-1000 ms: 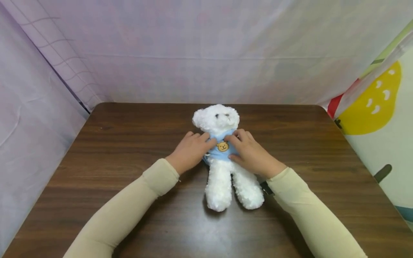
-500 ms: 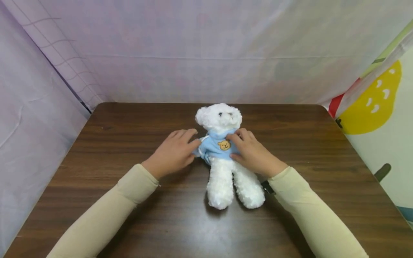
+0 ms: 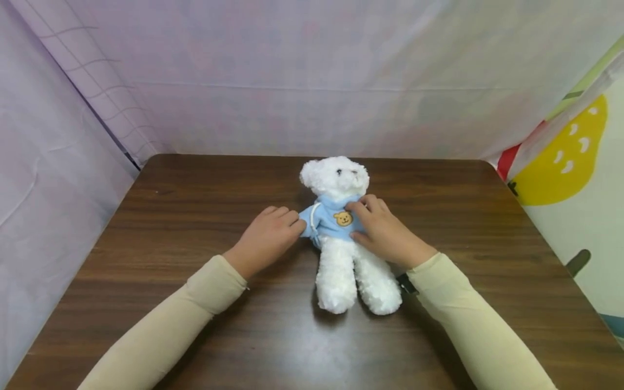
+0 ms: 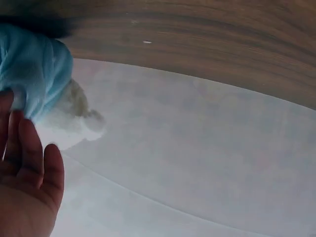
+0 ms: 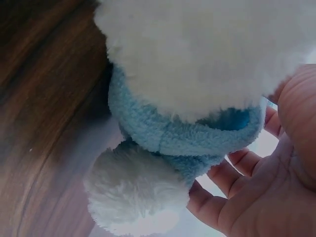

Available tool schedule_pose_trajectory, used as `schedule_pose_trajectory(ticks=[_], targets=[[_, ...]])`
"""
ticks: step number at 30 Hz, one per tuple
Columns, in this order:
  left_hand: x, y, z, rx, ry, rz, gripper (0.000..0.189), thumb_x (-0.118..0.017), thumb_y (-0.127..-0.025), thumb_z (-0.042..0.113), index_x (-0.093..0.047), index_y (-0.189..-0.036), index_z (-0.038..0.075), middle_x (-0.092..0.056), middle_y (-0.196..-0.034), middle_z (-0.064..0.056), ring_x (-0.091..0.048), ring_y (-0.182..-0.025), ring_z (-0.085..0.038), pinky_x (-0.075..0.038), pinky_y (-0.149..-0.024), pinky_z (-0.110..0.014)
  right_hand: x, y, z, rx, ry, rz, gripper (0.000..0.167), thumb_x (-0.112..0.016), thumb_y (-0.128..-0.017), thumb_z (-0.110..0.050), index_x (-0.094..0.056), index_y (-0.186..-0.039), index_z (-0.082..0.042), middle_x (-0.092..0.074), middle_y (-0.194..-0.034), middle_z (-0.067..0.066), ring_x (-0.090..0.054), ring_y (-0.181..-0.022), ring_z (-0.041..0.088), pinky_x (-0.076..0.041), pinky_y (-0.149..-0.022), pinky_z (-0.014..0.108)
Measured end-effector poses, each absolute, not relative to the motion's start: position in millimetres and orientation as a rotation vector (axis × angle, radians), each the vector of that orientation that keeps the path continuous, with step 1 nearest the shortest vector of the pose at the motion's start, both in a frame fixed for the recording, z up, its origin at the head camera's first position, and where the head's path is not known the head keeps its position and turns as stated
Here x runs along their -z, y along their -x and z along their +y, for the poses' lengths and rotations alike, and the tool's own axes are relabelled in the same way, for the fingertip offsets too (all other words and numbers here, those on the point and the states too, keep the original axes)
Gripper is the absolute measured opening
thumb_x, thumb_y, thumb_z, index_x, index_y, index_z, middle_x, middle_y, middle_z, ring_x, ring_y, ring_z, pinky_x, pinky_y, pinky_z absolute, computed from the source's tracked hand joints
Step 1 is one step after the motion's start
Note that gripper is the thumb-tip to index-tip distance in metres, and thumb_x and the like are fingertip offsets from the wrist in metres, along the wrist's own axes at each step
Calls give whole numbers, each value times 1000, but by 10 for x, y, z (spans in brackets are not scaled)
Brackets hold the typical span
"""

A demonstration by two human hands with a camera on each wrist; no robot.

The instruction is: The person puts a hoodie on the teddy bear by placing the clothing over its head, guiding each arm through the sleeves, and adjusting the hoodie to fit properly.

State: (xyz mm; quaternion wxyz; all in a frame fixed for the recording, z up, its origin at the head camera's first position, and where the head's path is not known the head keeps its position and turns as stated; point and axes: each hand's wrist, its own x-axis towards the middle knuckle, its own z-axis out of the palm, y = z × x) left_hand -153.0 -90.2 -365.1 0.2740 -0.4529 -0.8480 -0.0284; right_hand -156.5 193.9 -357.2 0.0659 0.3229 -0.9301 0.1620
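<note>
A white fluffy teddy bear (image 3: 337, 271) lies on its back on the brown table, head toward the far edge. It wears a light-blue sweatshirt (image 3: 331, 232) with a small bear-face patch (image 3: 343, 218). My left hand (image 3: 270, 237) pinches the end of the sleeve (image 3: 307, 221) on the left, drawn out from the body; the left wrist view shows its fingertips against the blue cloth (image 4: 37, 69). Across the body, my right hand (image 3: 387, 230) grips the sweatshirt's other side, thumb low and fingers over the chest. In the right wrist view, its curled fingers (image 5: 224, 175) touch the blue cloth.
The wooden table (image 3: 205, 189) extends around the bear on all sides. A pale cloth (image 3: 312, 81) hangs behind its far edge, with another white sheet at the left. At the right is a white panel with a yellow strawberry print (image 3: 560, 157).
My left hand moved from the chest outward to the left and took hold of the sleeve end. The bear shifted slightly right. My right hand keeps its grip.
</note>
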Motion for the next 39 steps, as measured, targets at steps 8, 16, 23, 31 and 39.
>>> schedule_pose_trajectory(ticks=[8,16,23,31,39], targets=[[3695,1505,-754,26,1148,-2202,20,-74,-90,21,-59,-81,10,-55,-76,-3,-57,-74,-22,-44,-81,-39,3585,1554,1921,-485,-958,-2806,51,-72,-92,-14,-48,-136,-3,-44,-121,22,-45,-107,36,-47,-87,47],[3725,1486,-701,-11,962,-2193,29,-73,-90,27,-61,-74,7,-57,-70,-6,-54,-65,-23,-42,-86,-46,3576,1523,1876,-467,-962,-2784,52,-73,-91,-14,-48,-135,-2,-44,-119,22,-46,-103,35,-47,-83,46],[3748,1506,-760,55,856,-2321,19,-71,-89,16,-63,-76,5,-59,-70,-6,-56,-66,-23,-40,-87,-46,3555,1495,1865,-476,-972,-2779,49,-73,-92,-13,-49,-133,-2,-44,-118,22,-45,-101,34,-46,-82,45],[3683,1641,-896,249,832,-2362,11,-68,-89,8,-68,-78,9,-68,-77,-2,-61,-68,-20,-40,-88,-47,3526,1490,1861,-512,-975,-2796,38,-72,-92,-11,-51,-123,-5,-43,-117,19,-45,-105,35,-46,-85,46],[3602,1869,-1086,369,804,-2458,4,-71,-92,11,-68,-89,11,-67,-86,-2,-64,-76,-24,-42,-93,-54,3530,1508,1849,-524,-943,-2846,34,-70,-94,-11,-51,-121,-6,-45,-117,17,-45,-106,33,-46,-87,46]])
